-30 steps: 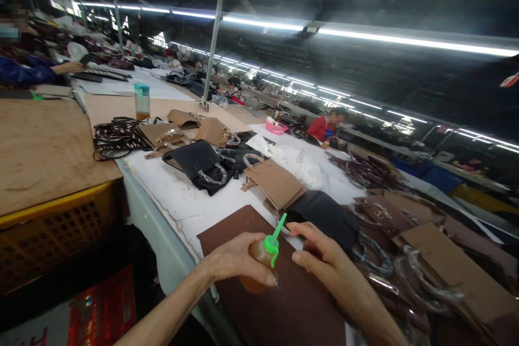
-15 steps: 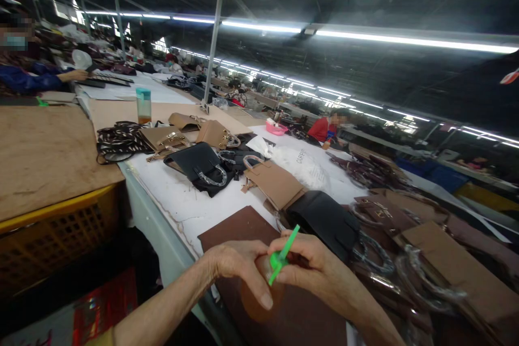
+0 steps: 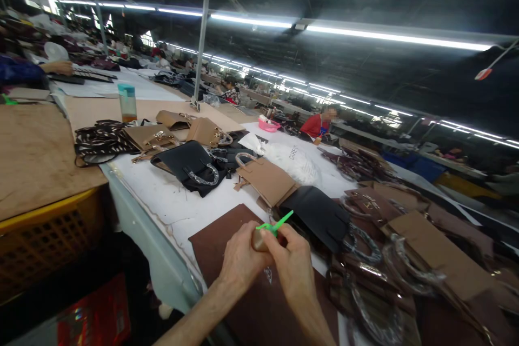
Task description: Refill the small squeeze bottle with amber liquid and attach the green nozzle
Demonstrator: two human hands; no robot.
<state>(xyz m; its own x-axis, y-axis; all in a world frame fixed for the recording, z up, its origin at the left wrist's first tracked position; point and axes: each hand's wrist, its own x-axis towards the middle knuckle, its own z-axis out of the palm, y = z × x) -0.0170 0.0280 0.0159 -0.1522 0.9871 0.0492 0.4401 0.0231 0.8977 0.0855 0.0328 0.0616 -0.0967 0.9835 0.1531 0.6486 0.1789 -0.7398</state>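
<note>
Above a dark brown sheet (image 3: 227, 238), my left hand (image 3: 245, 254) wraps round a small translucent brownish bottle (image 3: 259, 240). Most of the bottle is hidden behind my fingers. On its top sits a bright green lid (image 3: 270, 228) with a long strip sticking up to the right. My right hand (image 3: 294, 259) is closed on this lid, thumb over it and fingers curled at the far side. A black handbag (image 3: 316, 216) lies just beyond my hands, with a tan handbag (image 3: 267, 178) behind it.
Several brown handbags (image 3: 438, 248) with plastic-wrapped handles crowd the table's right side. A white printed sack (image 3: 295, 162) and a blue-lidded bottle (image 3: 127, 102) stand farther back. Left of the table edge is a yellow basket (image 3: 52, 221). Co-workers sit in the distance.
My right hand has turned over the green lid, and its strip now slants more to the right. The bottle has risen slightly. My view has shifted a little to the right.
</note>
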